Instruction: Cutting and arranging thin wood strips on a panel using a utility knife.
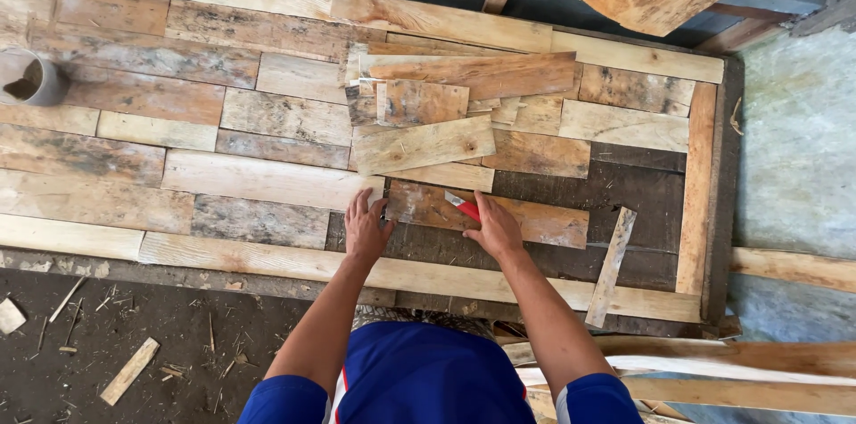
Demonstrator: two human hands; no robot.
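Blue shirt (419, 379) fills the bottom of the head view as a person leans over a panel (713, 201) of mismatched wood planks. Left hand (366, 230) lies flat, fingers spread, on the end of a reddish-brown plank (535, 221) near the panel's near edge. Right hand (493, 226) rests on the same plank, fingers curled around a red-and-white marker (464, 205) whose tip touches the wood. Beyond the hands, a loose heap of short planks (446, 103) sits toward the panel's far edge, pieces overlapping at angles. 1 thin strip (611, 265) lies tilted across the bare dark backing near the right corner. At the far left edge stands a grey round can (31, 78). Offcuts and splinters (129, 370) litter the dark ground at lower left.
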